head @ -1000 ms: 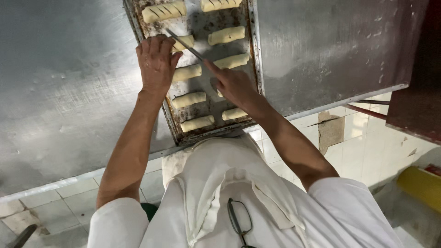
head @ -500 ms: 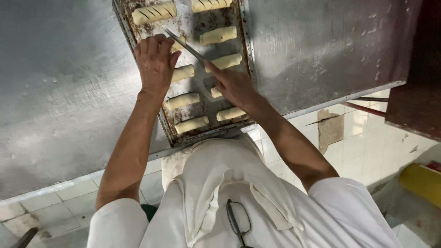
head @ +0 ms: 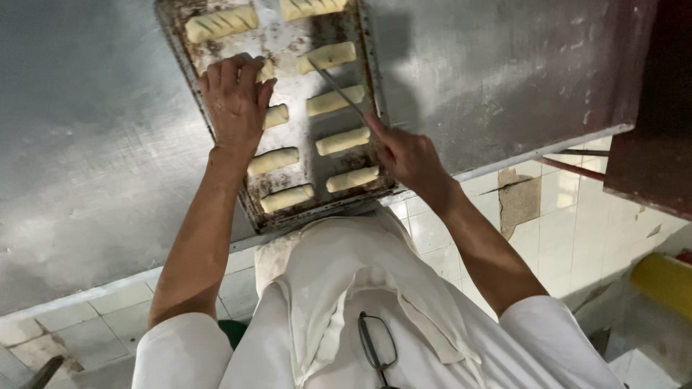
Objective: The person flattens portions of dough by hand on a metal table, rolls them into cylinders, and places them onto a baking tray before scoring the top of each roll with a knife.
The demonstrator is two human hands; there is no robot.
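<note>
Dough rolls: pale little logs of dough point(head: 344, 140) lined up in two columns on a dark, crusty baking tray point(head: 288, 94); a few have slashes across the top, like the one at the far left point(head: 220, 23).
Tray: sits flat on a big grey metal table point(head: 94, 158), its near end right at the table's edge, just in front of the person's body.
Left hand: left hand point(head: 234, 101) lies palm down on the left column, fingers spread and together over one roll point(head: 267, 70), so mostly hidden; it's pressing or resting there rather than clamped on anything.
Right hand: right hand point(head: 407, 155) is at the tray's right rim, fingers closed around a thin metal blade point(head: 337, 90) that angles up and left, tip touching or just above the second roll point(head: 329, 56) in the right column.
Clothes: white apron point(head: 346, 288), with glasses point(head: 378, 346) hanging on the chest.
Floor: pale tiles point(head: 548, 216) below the table, something yellow point(head: 663, 284) off at the right.
</note>
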